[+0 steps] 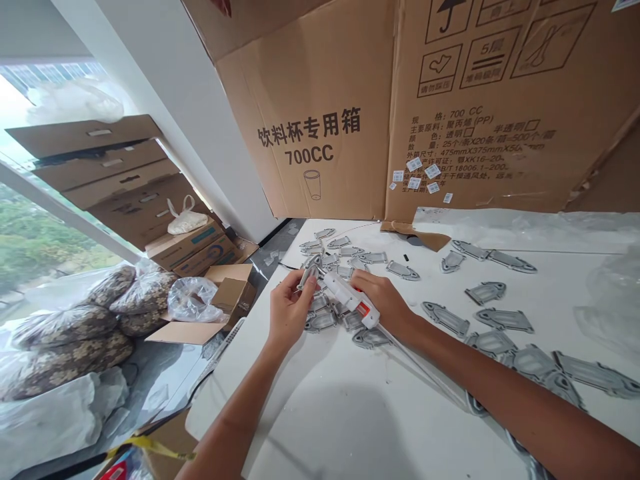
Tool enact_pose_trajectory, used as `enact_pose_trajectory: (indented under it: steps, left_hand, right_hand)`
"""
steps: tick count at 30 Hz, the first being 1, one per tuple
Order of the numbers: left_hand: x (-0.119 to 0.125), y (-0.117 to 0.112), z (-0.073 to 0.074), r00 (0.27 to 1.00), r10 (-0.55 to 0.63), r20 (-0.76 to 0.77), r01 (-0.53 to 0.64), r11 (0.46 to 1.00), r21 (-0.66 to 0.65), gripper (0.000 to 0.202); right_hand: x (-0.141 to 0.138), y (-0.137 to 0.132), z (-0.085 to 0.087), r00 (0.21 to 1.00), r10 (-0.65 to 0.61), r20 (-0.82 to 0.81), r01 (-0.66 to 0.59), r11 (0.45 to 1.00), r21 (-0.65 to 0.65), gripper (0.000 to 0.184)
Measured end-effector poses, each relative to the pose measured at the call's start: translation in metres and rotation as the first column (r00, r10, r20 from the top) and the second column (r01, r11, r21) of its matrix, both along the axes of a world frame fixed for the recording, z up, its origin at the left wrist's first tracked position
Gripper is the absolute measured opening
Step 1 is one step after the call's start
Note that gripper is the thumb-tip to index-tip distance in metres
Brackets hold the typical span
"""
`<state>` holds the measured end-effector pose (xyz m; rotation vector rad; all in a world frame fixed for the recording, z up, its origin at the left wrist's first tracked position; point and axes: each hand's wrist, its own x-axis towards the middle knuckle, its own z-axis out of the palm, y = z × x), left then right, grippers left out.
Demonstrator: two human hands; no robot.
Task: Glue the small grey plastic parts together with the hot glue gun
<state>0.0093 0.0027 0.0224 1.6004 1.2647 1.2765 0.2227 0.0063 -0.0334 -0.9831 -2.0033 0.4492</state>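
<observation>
The left hand [289, 312] has a closed grip on a grey shaped plate [310, 273], held up off the tabletop [320, 427]. The right hand [385, 303] has a closed grip around a white glue gun [345, 295], whose nozzle [323, 273] points toward the plate, just beside the left fingers [311, 284]. More grey plates [321, 321] lie in a loose heap beneath both hands; others are spread toward the far and right edges of the tabletop. A thin white cable [425, 367] trails from the gun toward the near right.

Caution: the nozzle's closeness to the fingers presents a burn risk if the plate slips. The cable could snag nearby plates and drag them out of place.

Markings: the cardboard carton [310, 107] beyond the far edge reads "饮料杯专用箱" and "700CC". Its adjoining panel [510, 120] shows "700 CC" and "(PP)". No brand is legible on the gun.
</observation>
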Motion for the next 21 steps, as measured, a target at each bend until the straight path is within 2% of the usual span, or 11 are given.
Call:
enact_pose_trajectory:
  steps: [8, 21]
  left_hand:
    - [-0.001, 0.001, -0.007, 0.999, -0.013, -0.047, 0.014, 1.000, 0.022, 0.028]
    - [-0.002, 0.003, -0.013, 0.999, -0.015, -0.033, 0.017, 0.999, 0.049, 0.027]
  right_hand:
    - [0.002, 0.003, -0.002, 0.999, 0.026, 0.028, -0.027, 0.999, 0.032, 0.030]
    - [0.002, 0.000, 0.001, 0.998, 0.052, 0.046, -0.055, 0.997, 0.060, 0.027]
